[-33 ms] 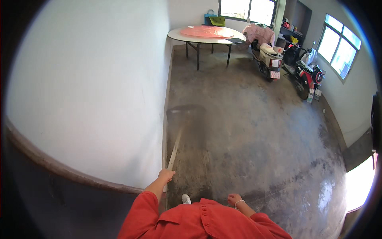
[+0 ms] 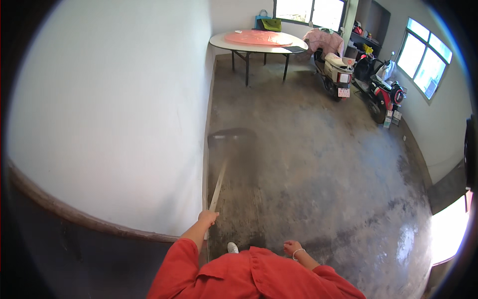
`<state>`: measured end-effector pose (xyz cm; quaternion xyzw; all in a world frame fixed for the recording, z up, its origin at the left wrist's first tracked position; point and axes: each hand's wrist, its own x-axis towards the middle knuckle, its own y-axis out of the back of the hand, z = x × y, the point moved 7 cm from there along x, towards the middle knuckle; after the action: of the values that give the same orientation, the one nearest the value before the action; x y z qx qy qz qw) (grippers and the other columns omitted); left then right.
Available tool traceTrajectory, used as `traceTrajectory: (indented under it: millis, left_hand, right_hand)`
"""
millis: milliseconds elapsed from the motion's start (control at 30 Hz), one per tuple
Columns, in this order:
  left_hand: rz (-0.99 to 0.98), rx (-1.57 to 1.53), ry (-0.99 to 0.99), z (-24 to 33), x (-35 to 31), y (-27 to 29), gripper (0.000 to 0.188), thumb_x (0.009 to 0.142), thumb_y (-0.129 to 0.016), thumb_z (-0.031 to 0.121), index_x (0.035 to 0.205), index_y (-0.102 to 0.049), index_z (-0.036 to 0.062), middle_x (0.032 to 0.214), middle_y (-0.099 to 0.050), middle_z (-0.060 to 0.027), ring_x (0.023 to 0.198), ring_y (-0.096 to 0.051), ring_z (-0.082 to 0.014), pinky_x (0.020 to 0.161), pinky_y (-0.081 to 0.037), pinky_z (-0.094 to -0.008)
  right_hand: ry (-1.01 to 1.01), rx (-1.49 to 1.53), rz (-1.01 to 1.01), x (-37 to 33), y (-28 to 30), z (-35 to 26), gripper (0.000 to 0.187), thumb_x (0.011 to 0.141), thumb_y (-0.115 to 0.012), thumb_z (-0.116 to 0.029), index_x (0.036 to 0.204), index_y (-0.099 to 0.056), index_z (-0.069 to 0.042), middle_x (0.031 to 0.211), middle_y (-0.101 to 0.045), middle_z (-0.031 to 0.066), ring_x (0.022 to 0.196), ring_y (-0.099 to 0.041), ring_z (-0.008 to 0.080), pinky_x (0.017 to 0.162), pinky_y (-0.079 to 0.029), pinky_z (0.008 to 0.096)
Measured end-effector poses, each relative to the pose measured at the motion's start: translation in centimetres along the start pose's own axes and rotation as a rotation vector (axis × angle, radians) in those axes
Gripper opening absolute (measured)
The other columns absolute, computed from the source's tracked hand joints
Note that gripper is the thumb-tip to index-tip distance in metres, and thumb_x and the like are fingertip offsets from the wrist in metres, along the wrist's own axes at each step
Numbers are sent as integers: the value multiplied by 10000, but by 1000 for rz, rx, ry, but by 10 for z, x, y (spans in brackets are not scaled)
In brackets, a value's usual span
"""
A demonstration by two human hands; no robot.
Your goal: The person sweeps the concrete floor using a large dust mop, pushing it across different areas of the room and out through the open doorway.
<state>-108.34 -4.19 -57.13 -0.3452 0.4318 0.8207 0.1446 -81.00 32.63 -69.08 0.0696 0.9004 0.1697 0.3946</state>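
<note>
In my left hand [image 2: 208, 218] is the long pale handle [image 2: 217, 188] of a floor tool, with my fingers wrapped round it. My left arm reaches forward beside the white wall. At the handle's far end a wide dark head [image 2: 232, 133] lies on the floor near the wall's foot. Motion blur smears this head, so I cannot tell whether it is a mop or a broom. My right hand [image 2: 293, 247] hangs low in front of my red shirt, fingers curled in, with nothing visible in it. A pale bracelet [image 2: 298, 252] circles that wrist.
A white wall [image 2: 114, 109] runs close along my left. Ahead stands a round table [image 2: 219, 42] with a pink top piece and bags behind it. Two scooters, one cream [image 2: 336, 72] and one red and black [image 2: 382, 97], stand at the far right. The grey floor [image 2: 318, 164] has dark, shiny patches.
</note>
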Motion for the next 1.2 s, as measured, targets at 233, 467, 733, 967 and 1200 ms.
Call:
traceTrajectory:
  millis: [233, 467, 733, 967, 1200]
  left_hand:
    - [-20, -278, 21, 12, 82, -8, 357, 727, -652, 304, 717, -610, -51, 564, -577, -113, 467, -565, -202, 458, -430, -333]
    - [-8, -306, 29, 64, 151, 37, 325, 734, -649, 264, 728, -607, -59, 566, -573, -118, 464, -562, -200, 425, -413, -329]
    - [-62, -372, -21, 187, 253, 75, 338, 743, -626, 259, 696, -592, -75, 517, -546, -119, 443, -548, -200, 417, -407, -328]
    - [-10, -387, 9, 295, 312, 126, 332, 755, -614, 251, 638, -576, -58, 500, -532, -111, 397, -514, -206, 410, -400, -332]
    - [-73, -477, -46, 382, 397, 155, 306, 769, -603, 260, 704, -579, -38, 527, -522, -78, 406, -507, -184, 373, -372, -315]
  right_hand:
    - [42, -303, -114, -3, -22, -97, 302, 783, -566, -247, 1002, -599, -41, 845, -649, 91, 748, -624, 162, 663, -489, 287]
    - [-123, -250, -99, 31, 0, -150, 264, 790, -556, -195, 989, -603, -28, 826, -648, 85, 717, -622, 168, 631, -495, 289]
    - [-151, -313, -103, 190, 44, -167, 349, 770, -564, -282, 1041, -599, -64, 869, -646, 85, 758, -614, 213, 690, -482, 304]
    - [253, -398, 10, 302, 68, -363, 317, 766, -540, -253, 993, -601, -40, 780, -638, 104, 676, -618, 163, 646, -476, 269]
    - [325, -38, -35, 332, 42, -460, 331, 784, -535, -269, 1027, -584, -49, 837, -637, 120, 733, -625, 196, 705, -473, 300]
